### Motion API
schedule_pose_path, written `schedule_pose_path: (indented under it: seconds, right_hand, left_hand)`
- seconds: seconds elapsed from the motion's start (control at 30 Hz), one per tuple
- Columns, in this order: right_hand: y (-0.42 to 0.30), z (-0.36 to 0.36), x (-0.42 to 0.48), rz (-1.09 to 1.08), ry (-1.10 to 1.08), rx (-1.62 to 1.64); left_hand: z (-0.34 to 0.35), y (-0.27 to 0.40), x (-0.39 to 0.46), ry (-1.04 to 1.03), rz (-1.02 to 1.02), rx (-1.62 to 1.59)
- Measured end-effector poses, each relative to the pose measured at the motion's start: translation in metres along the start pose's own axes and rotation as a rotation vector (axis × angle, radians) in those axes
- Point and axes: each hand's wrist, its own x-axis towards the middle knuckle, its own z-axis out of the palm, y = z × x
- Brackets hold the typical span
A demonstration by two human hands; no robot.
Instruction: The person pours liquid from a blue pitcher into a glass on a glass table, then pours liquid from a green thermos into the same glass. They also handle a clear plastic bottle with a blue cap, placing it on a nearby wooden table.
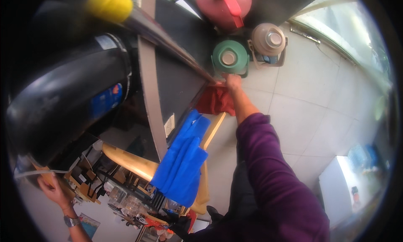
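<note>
My right hand point(233, 81), at the end of a purple sleeve, closes on the upper edge of a ribbed dark-red cloth point(215, 100). The cloth lies against the corner of a dark panelled piece of furniture point(179, 75). Just beyond my fingers stands a green vacuum flask point(231, 51) with a pale stopper. At the lower left, my left hand point(53, 190), with a metal watch on the wrist, has its thumb and fingers around a brown strip point(47, 176). Beside the red cloth, a folded blue cloth point(182, 166) drapes over a wooden chair-like frame point(207, 138).
A beige flask point(267, 39) and a large pink vessel with a red handle point(226, 6) stand near the green one. A glossy black rounded appliance point(63, 91) fills the left. Glass jars point(126, 201) crowd a shelf below. A white cabinet point(338, 185) stands at right on tiles.
</note>
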Motion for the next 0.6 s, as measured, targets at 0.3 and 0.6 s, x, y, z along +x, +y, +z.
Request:
schedule_pose_path:
  seconds: [0.3, 0.6]
  right_hand:
    - [0.011, -0.082, -0.107, -0.215, -0.117, -0.684]
    - [-0.040, -0.211, -0.322, 0.250, -0.108, -0.181]
  left_hand:
    - [-0.002, 0.043, 0.004, -0.052, -0.034, -0.006]
    - [0.001, 0.047, -0.014, 0.187, 0.088, -0.167]
